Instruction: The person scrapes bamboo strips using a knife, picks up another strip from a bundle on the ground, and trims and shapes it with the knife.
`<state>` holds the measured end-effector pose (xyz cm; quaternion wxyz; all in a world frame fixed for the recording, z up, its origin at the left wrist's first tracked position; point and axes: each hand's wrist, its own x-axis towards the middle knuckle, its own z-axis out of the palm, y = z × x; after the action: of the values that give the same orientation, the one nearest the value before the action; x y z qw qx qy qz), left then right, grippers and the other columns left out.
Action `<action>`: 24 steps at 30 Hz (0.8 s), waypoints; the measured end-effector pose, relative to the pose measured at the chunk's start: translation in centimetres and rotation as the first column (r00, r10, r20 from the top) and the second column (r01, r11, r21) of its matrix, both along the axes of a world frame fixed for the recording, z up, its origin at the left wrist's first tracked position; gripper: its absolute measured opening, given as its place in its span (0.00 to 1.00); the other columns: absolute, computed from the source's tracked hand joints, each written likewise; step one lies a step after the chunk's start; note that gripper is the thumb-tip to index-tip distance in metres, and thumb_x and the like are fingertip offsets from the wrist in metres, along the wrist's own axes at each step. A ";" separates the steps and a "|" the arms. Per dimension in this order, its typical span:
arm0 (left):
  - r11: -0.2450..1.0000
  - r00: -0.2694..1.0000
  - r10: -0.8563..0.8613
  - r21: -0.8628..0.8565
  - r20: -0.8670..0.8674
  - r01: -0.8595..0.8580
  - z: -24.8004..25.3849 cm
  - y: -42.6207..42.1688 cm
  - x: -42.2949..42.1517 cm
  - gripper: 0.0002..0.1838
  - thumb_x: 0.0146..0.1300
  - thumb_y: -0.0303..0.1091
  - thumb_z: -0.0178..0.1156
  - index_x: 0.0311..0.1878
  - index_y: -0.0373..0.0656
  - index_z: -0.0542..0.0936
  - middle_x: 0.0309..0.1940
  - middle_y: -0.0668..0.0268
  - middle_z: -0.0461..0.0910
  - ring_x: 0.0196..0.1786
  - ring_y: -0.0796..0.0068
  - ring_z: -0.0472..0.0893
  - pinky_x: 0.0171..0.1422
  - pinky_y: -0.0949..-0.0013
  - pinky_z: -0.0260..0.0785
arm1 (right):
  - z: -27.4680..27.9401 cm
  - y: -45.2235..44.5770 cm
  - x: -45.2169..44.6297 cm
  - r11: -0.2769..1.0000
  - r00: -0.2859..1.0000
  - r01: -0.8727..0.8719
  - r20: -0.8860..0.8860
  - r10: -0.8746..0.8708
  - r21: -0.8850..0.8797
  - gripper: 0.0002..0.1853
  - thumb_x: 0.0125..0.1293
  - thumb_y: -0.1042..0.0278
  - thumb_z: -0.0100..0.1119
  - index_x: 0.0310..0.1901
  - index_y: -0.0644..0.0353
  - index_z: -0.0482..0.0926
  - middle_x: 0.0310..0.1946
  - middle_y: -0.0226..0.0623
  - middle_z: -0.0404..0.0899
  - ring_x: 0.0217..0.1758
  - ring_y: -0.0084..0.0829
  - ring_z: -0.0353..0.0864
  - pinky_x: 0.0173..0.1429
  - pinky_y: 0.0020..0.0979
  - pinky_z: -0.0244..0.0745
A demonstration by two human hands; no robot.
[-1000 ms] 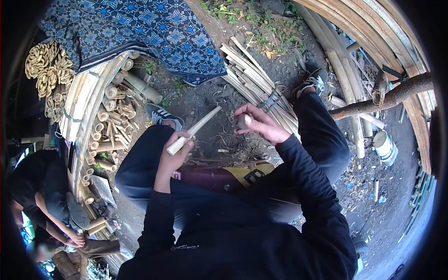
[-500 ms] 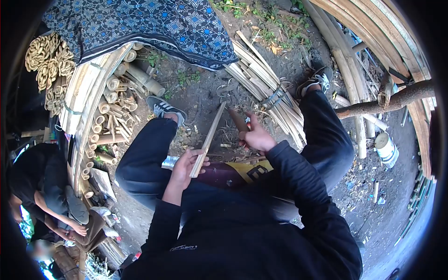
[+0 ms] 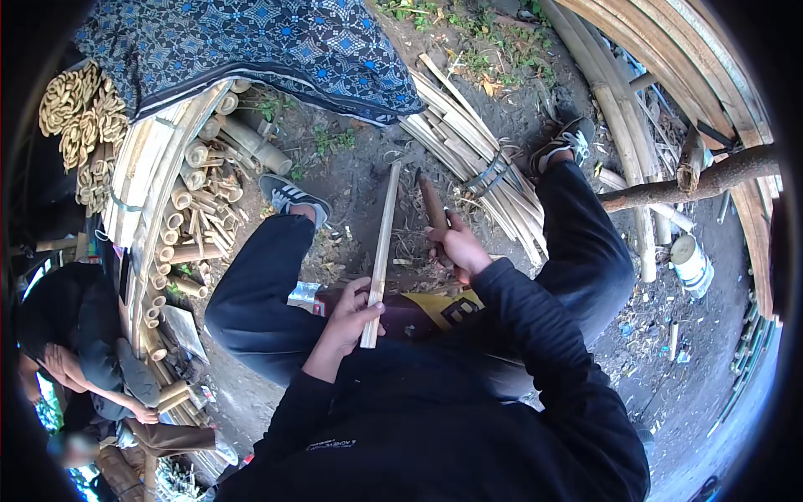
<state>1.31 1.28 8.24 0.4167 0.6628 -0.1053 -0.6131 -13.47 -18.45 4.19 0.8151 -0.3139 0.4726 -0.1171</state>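
Note:
My left hand (image 3: 345, 325) is closed round the lower end of a pale bamboo strip (image 3: 383, 251), its thumb lying across it. The strip points up and away from me, nearly upright in the view. In my right hand (image 3: 462, 249) is a brown knife-like tool (image 3: 432, 203) with a dark, narrow tip. Its near end is hidden by my fingers. Tool and strip are apart, side by side above my lap. Under my hands lies a dark maroon and yellow cloth or sack (image 3: 431, 309).
A tied bundle of bamboo strips (image 3: 477, 155) lies by my right shoe. Cut bamboo tubes (image 3: 188, 201) are stacked left, near a blue patterned cloth (image 3: 251, 50). Another person (image 3: 84, 351) sits at lower left. A branch (image 3: 711, 180) juts in from the right.
The bamboo strip has turned more upright, and my left hand has shifted slightly right and nearer me. The brown tool has swung up into fuller view. The other person's arms have moved.

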 end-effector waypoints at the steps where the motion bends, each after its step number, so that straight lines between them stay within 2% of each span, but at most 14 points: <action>1: 1.000 1.000 0.006 -0.004 -0.003 -0.006 -0.6 0.0 -0.3 0.27 0.64 0.24 0.57 0.64 0.43 0.60 0.38 0.65 0.73 0.30 0.76 0.77 0.27 0.70 0.76 | -0.2 0.0 -0.2 1.000 1.000 -0.005 -0.021 0.004 -0.031 0.40 0.64 0.70 0.57 0.72 0.61 0.45 0.31 0.35 0.72 0.22 0.22 0.70 0.19 0.26 0.66; 3: 1.000 1.000 -0.012 0.013 0.002 0.012 -1.6 0.4 -0.7 0.28 0.63 0.23 0.57 0.65 0.43 0.59 0.38 0.64 0.73 0.32 0.76 0.76 0.28 0.68 0.78 | -0.6 -0.2 -0.4 1.000 1.000 0.020 0.000 -0.020 -0.012 0.39 0.63 0.70 0.58 0.71 0.61 0.46 0.32 0.35 0.72 0.23 0.22 0.71 0.19 0.26 0.67; 6: 0.999 0.999 -0.036 0.025 0.025 0.036 -1.8 0.5 -1.3 0.27 0.63 0.23 0.56 0.65 0.42 0.59 0.39 0.65 0.73 0.33 0.78 0.76 0.29 0.70 0.77 | -0.9 -0.4 -0.4 1.000 0.999 0.025 0.027 -0.025 0.005 0.39 0.63 0.70 0.58 0.71 0.62 0.47 0.35 0.37 0.72 0.24 0.23 0.72 0.20 0.26 0.67; 9: 0.999 0.999 -0.027 0.035 0.042 0.026 -1.9 0.7 -1.5 0.28 0.63 0.23 0.55 0.65 0.44 0.59 0.39 0.65 0.72 0.32 0.78 0.76 0.28 0.71 0.77 | -1.4 -0.1 -0.1 1.000 1.000 0.001 0.002 -0.001 -0.024 0.38 0.62 0.71 0.59 0.70 0.63 0.49 0.35 0.37 0.73 0.24 0.23 0.73 0.20 0.27 0.68; 11: 0.999 1.000 0.025 0.036 -0.007 -0.025 -2.1 0.8 -1.6 0.29 0.63 0.23 0.56 0.66 0.48 0.58 0.42 0.62 0.72 0.28 0.75 0.76 0.26 0.69 0.75 | -1.1 -0.1 -0.1 0.999 1.000 -0.013 -0.025 0.012 -0.052 0.37 0.62 0.71 0.59 0.69 0.63 0.50 0.34 0.37 0.74 0.24 0.23 0.73 0.20 0.27 0.68; 13: 0.998 0.998 0.053 0.042 -0.043 -0.052 -2.2 0.9 -1.7 0.29 0.64 0.24 0.55 0.66 0.50 0.58 0.41 0.62 0.72 0.27 0.74 0.76 0.25 0.69 0.74 | -0.4 -0.3 -0.5 0.964 0.958 -0.259 -0.144 0.247 -0.068 0.36 0.62 0.70 0.60 0.68 0.64 0.52 0.31 0.36 0.75 0.24 0.23 0.74 0.22 0.27 0.68; 15: 0.996 0.993 0.081 0.052 -0.082 -0.077 -2.0 1.0 -2.0 0.29 0.64 0.24 0.55 0.66 0.51 0.58 0.40 0.62 0.71 0.25 0.74 0.76 0.24 0.69 0.72 | -1.7 0.0 -0.4 0.958 0.954 -0.279 -0.138 0.268 -0.069 0.35 0.62 0.69 0.60 0.67 0.64 0.54 0.30 0.34 0.75 0.24 0.23 0.74 0.22 0.26 0.68; 17: 0.989 0.977 0.135 0.090 -0.165 -0.122 -1.9 1.0 -2.4 0.26 0.67 0.27 0.51 0.66 0.52 0.58 0.34 0.65 0.69 0.22 0.75 0.75 0.23 0.69 0.71 | -3.3 0.4 -0.1 0.951 0.948 -0.301 -0.135 0.289 -0.073 0.33 0.62 0.69 0.60 0.66 0.65 0.56 0.28 0.33 0.75 0.24 0.23 0.74 0.22 0.26 0.68; 20: 0.975 0.945 0.214 0.119 -0.249 -0.189 -1.5 0.8 -3.2 0.22 0.69 0.31 0.49 0.65 0.51 0.61 0.31 0.67 0.68 0.22 0.76 0.73 0.25 0.67 0.73 | -3.7 1.2 0.5 0.951 0.949 -0.288 -0.163 0.269 -0.109 0.30 0.63 0.68 0.59 0.63 0.65 0.58 0.31 0.33 0.75 0.24 0.23 0.74 0.23 0.25 0.68; 21: 0.974 0.942 0.216 0.116 -0.255 -0.192 -2.2 1.1 -2.9 0.22 0.69 0.31 0.49 0.65 0.51 0.61 0.31 0.67 0.68 0.22 0.76 0.73 0.25 0.67 0.73 | -3.4 1.6 0.4 0.975 0.978 -0.191 -0.101 0.180 -0.113 0.30 0.64 0.67 0.58 0.63 0.67 0.57 0.30 0.33 0.74 0.22 0.22 0.72 0.25 0.25 0.68; 22: 0.972 0.903 0.230 0.135 -0.364 -0.193 -3.5 1.6 -2.2 0.19 0.69 0.32 0.48 0.63 0.50 0.63 0.30 0.68 0.67 0.22 0.76 0.72 0.25 0.68 0.71 | -2.9 2.0 0.5 0.989 0.995 -0.094 -0.039 0.091 -0.112 0.30 0.65 0.66 0.57 0.63 0.68 0.56 0.29 0.34 0.74 0.21 0.22 0.71 0.27 0.25 0.68; 23: 0.969 0.850 0.243 0.153 -0.467 -0.193 -4.1 1.8 -1.9 0.17 0.70 0.34 0.47 0.61 0.49 0.65 0.29 0.69 0.67 0.21 0.77 0.71 0.25 0.68 0.70 | -2.3 2.7 0.6 0.988 0.994 -0.102 -0.044 0.097 -0.118 0.30 0.65 0.66 0.57 0.63 0.68 0.56 0.29 0.34 0.74 0.21 0.22 0.71 0.27 0.25 0.68; 24: 0.968 0.846 0.247 0.149 -0.473 -0.200 -4.7 2.1 -1.9 0.17 0.70 0.34 0.47 0.61 0.49 0.65 0.29 0.69 0.67 0.21 0.77 0.71 0.25 0.68 0.70 | -1.7 3.6 0.7 0.984 1.000 0.024 -0.005 -0.025 -0.176 0.29 0.66 0.65 0.57 0.63 0.68 0.57 0.30 0.34 0.73 0.21 0.22 0.71 0.26 0.25 0.68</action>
<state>-0.59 3.34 3.56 0.4666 0.5134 0.1100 -0.7117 -12.80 -14.87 2.54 0.7808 -0.3793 0.4674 -0.1673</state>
